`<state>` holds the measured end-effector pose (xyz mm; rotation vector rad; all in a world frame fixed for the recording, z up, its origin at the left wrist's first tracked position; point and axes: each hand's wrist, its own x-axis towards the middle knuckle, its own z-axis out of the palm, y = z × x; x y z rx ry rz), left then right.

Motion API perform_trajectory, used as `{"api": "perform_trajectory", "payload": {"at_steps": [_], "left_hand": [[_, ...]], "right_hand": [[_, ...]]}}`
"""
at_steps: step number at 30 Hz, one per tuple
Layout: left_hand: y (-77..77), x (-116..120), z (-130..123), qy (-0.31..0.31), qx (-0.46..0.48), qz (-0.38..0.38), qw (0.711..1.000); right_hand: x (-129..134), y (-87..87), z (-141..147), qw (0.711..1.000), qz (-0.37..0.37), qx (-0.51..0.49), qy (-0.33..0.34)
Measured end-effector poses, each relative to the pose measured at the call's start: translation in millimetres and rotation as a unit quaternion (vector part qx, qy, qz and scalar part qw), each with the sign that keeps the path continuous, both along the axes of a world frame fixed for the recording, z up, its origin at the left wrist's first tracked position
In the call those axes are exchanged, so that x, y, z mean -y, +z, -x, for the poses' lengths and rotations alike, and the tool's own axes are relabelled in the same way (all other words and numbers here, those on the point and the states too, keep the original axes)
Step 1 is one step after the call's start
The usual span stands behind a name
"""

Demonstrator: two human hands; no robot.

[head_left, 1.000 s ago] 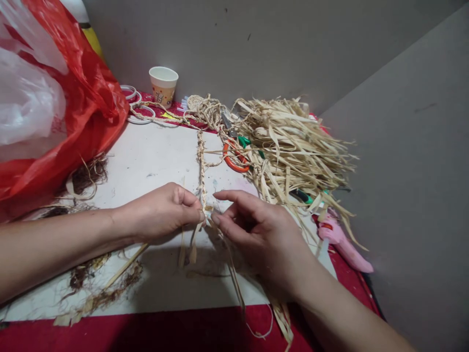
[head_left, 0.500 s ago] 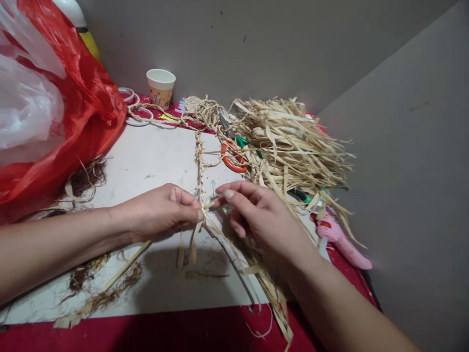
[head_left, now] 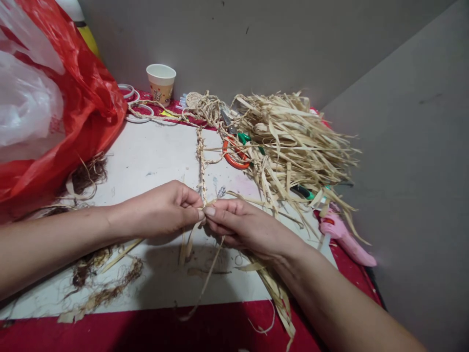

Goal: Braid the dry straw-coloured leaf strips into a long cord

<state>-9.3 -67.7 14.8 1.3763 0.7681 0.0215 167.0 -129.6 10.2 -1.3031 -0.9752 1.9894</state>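
A narrow braid of pale dried straw strips (head_left: 201, 164) runs down the white board toward me. My left hand (head_left: 170, 208) pinches its lower end between thumb and finger. Right beside it, my right hand (head_left: 240, 222) is closed on the strips at the same spot, the two thumbs almost touching. Loose straw ends (head_left: 210, 274) hang below both hands toward the board's front edge. The exact crossing of the strips is hidden behind my fingers.
A large bundle of straw (head_left: 300, 137) lies at the back right, beside orange-handled scissors (head_left: 234, 159). A pink glue gun (head_left: 346, 234) rests at the right edge. A paper cup (head_left: 161, 85) stands at the back; a red plastic bag (head_left: 91, 98) fills the left. Brown fibres (head_left: 106, 293) litter the white board (head_left: 157, 151).
My right hand has moved left and down to meet my left hand, its fingers closing on the strips at the braid's end. A loose strip now hangs lower left. My left hand keeps its pinch.
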Motion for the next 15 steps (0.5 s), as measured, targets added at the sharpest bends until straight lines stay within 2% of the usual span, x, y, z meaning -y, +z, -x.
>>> {"api": "perform_trajectory", "payload": {"at_steps": [4, 7, 12, 15], "left_hand": [[4.7, -0.6, 0.1, -0.038, -0.017, -0.047, 0.998], [10.6, -1.4, -1.2, -0.060, -0.051, -0.107, 0.991], [19.4, 2.2, -3.2, -0.049, -0.112, -0.265, 0.956], [21.4, 9.9, -3.1, -0.061, -0.119, -0.338, 0.931]], "right_hand": [[0.1, 0.6, 4.7, 0.999, 0.023, -0.011, -0.041], [1.7, -2.1, 6.1, 0.999, 0.008, 0.014, -0.047], [3.7, -8.2, 7.7, 0.993, -0.047, 0.104, -0.040], [4.1, -9.2, 9.0, 0.990, -0.052, 0.118, -0.048]]}}
